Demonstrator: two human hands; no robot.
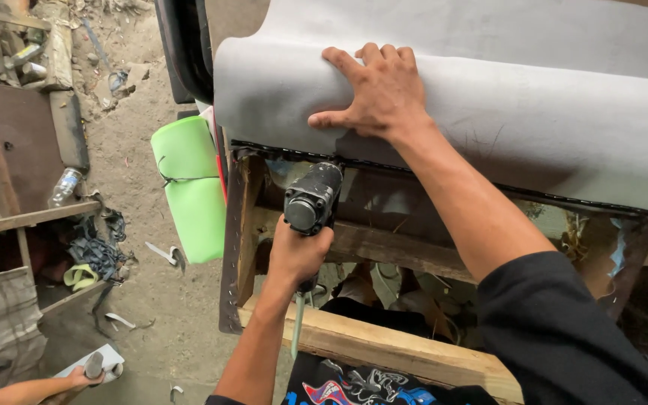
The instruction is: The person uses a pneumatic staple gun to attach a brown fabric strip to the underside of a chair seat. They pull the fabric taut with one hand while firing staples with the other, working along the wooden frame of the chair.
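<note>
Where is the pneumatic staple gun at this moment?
In the head view, the staple gun is centre-left, gripped by the left hand, its nose against the grey fabric edge on the wooden frame, just below the right hand.

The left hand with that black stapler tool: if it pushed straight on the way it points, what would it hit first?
The left hand aims the black pneumatic staple gun up at the stapled edge of the grey fabric over the wooden frame. That edge would likely come first; the nose looks nearly touching, though depth is unclear.
</note>
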